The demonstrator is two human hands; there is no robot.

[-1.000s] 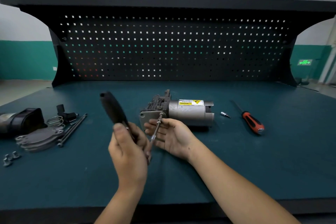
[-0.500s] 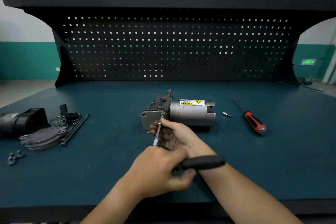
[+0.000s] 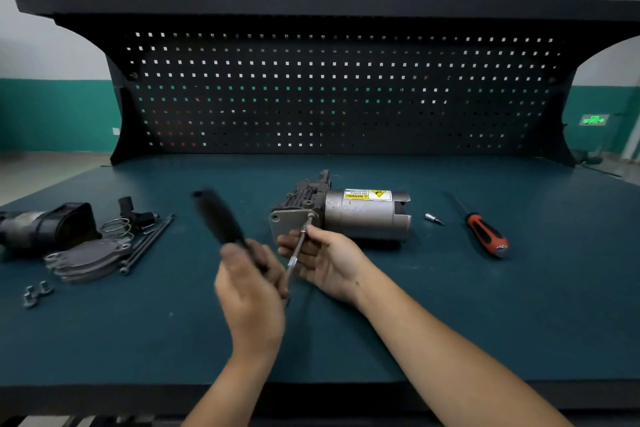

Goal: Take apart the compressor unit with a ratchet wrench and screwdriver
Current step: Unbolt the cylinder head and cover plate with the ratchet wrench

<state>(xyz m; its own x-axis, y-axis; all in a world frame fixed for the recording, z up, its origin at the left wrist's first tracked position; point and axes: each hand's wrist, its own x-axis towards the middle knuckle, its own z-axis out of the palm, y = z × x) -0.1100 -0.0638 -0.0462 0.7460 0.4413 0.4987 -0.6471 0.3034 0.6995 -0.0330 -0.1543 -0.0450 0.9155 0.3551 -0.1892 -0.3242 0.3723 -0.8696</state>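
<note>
Teal-topped workbench [image 3: 138, 340] before a black pegboard [image 3: 346, 90]. Compressor unit [image 3: 363, 215] lies on its side at centre. Left hand [image 3: 252, 288] grips the ratchet wrench [image 3: 221, 218], whose blurred black handle slants up to the far left. Right hand [image 3: 329, 263] pinches a thin rod [image 3: 299, 250], whose far tip meets the unit's left end plate. Screwdriver [image 3: 485, 232] and small bit [image 3: 433, 218] lie right of the unit; loose plates [image 3: 90, 256], long bolts [image 3: 149, 243] and a spring [image 3: 117, 227] lie at left.

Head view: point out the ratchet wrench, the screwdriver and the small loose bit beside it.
ratchet wrench [image 3: 219, 217]: head view, on its blurred black handle.
screwdriver [image 3: 484, 231]: head view, on the red-and-black grip.
loose bit [image 3: 433, 218]: head view, on its metal body.
</note>
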